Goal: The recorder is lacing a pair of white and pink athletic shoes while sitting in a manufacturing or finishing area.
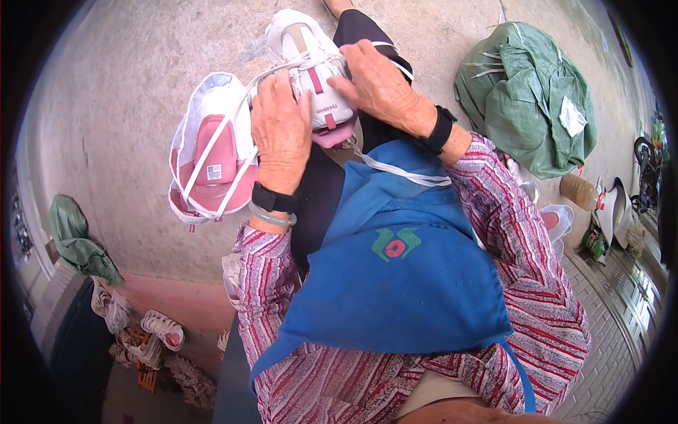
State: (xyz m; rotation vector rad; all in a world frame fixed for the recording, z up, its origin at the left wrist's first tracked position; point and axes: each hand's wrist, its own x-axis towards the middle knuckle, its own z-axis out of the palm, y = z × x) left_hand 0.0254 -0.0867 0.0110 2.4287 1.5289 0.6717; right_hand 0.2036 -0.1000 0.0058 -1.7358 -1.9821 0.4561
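A white sneaker with pink tabs and a pink collar rests on my dark-trousered leg, toe pointing away. My left hand curls its fingers against the left edge of its lacing. On the other side my right hand grips the right edge, thumb on the tongue and index finger by the eyelets. A white shoelace trails from the sneaker past my left fingers and loops down over a second shoe. That shoe, white with a pink insole, lies at the left with its opening up. My fingertips partly hide the eyelets.
A full green woven sack stands at the right. Behind it sit a plastic jug and more shoes. Several pale shoes lie low at the left near a green cloth. A blue apron covers my lap.
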